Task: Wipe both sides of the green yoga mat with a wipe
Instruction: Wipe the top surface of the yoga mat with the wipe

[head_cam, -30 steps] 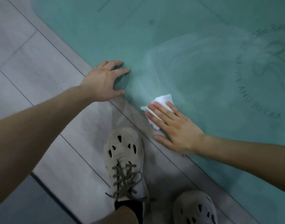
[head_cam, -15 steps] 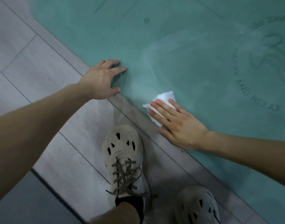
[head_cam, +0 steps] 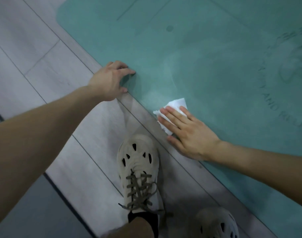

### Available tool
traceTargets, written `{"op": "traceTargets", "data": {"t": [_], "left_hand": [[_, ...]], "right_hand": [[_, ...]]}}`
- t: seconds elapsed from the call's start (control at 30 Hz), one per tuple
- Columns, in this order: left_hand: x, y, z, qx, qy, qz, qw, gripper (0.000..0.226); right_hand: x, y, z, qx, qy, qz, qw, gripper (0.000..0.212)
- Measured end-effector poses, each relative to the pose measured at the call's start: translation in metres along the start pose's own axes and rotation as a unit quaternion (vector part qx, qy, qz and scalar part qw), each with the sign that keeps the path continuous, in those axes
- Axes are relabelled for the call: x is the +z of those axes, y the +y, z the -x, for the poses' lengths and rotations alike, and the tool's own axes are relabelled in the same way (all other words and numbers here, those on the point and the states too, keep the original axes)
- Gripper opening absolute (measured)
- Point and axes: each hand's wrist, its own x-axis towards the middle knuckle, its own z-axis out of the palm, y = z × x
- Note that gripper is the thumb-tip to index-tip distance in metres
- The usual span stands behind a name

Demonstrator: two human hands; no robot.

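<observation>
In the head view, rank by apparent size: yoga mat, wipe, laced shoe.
1. yoga mat, largest though cut off by the frame.
2. laced shoe.
3. wipe, partly hidden under the right hand.

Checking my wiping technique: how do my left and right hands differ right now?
The left hand is arched, fingertips touching the green yoga mat, holding nothing; the right hand lies flat, straight fingers pressing the wipe down. The left hand straddles the mat's edge; the right hand lies mostly on it. Both rest near the same edge.
</observation>
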Motion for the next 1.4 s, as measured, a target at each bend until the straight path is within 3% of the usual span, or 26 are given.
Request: {"op": "traceTargets", "data": {"t": [0.3,0.4,0.6,0.7,0.8,0.87,0.93,1.0,1.07,1.17,1.23,1.27,1.4], "left_hand": [[0.003,0.0,0.01,0.015,0.049,0.006,0.999,0.056],[-0.004,-0.007,0.008,0.005,0.05,0.004,0.999,0.056],[-0.002,-0.004,-0.011,0.049,0.081,-0.03,0.995,0.028],[0.001,0.008,-0.028,0.086,0.085,-0.051,0.991,0.034],[0.003,0.032,-0.049,0.135,0.09,-0.064,0.985,0.043],[0.003,0.048,-0.066,0.172,0.097,-0.076,0.977,0.045],[0.003,0.064,-0.084,0.2,0.101,-0.089,0.97,0.044],[0.002,0.079,-0.1,0.221,0.1,-0.095,0.966,0.044],[0.003,0.091,-0.113,0.244,0.094,-0.097,0.96,0.044],[0.008,0.103,-0.132,0.265,0.09,-0.087,0.956,0.042],[0.011,0.107,-0.145,0.262,0.095,-0.074,0.957,0.04],[0.012,0.109,-0.152,0.256,0.099,-0.07,0.959,0.041],[0.004,0.116,-0.187,0.234,0.116,-0.061,0.963,0.052]], "right_hand": [[-0.006,-0.033,-0.159,0.076,0.042,-0.031,0.996,0.071],[-0.002,-0.021,-0.109,0.04,0.05,-0.036,0.997,0.069],[-0.014,0.035,0.068,0.0,-0.05,-0.006,0.999,0.073],[-0.019,0.072,0.055,0.144,-0.01,-0.006,0.989,0.071],[-0.015,0.063,-0.012,0.344,0.076,-0.061,0.934,0.08],[-0.012,0.033,-0.051,0.315,0.086,-0.085,0.941,0.084],[-0.009,0.01,-0.055,0.204,0.065,-0.074,0.974,0.08],[-0.011,0.032,-0.026,0.156,0.068,-0.05,0.984,0.074],[-0.01,0.078,0.02,0.284,0.09,-0.05,0.953,0.071],[-0.016,0.136,0.09,0.567,0.111,-0.08,0.812,0.072],[-0.022,0.138,0.074,0.652,0.13,-0.106,0.739,0.078],[-0.023,0.132,0.049,0.656,0.137,-0.103,0.735,0.081],[-0.032,0.112,-0.054,0.494,0.12,-0.093,0.856,0.074]]}}
